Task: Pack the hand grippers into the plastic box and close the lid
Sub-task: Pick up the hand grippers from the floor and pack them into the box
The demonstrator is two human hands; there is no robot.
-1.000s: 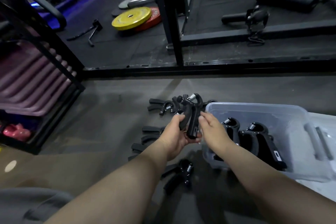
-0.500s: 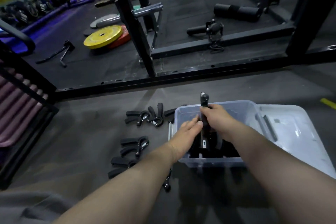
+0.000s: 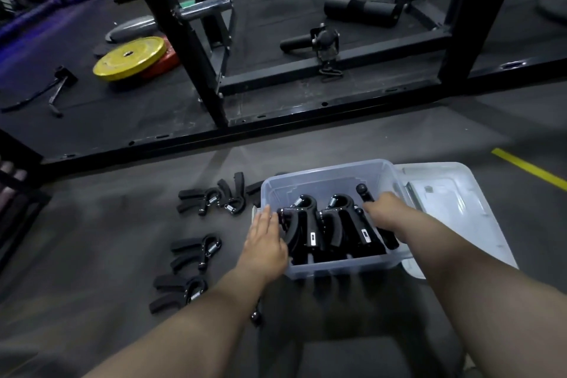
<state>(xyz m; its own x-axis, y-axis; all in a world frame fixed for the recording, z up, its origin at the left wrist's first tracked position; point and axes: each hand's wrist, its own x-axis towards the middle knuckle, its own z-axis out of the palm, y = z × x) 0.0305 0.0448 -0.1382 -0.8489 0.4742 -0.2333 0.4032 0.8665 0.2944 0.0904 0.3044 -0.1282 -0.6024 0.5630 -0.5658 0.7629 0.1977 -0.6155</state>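
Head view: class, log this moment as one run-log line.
left hand: open at plastic box | right hand: placing hand gripper | lid: off

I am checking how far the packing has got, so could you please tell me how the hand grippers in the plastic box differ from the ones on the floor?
The hand grippers in the plastic box stand upright, packed side by side against each other; the hand grippers on the floor lie flat and spread out left of the box. The left hand touches the boxed ones; no hand touches the floor ones. Both sets are black, with metal springs.
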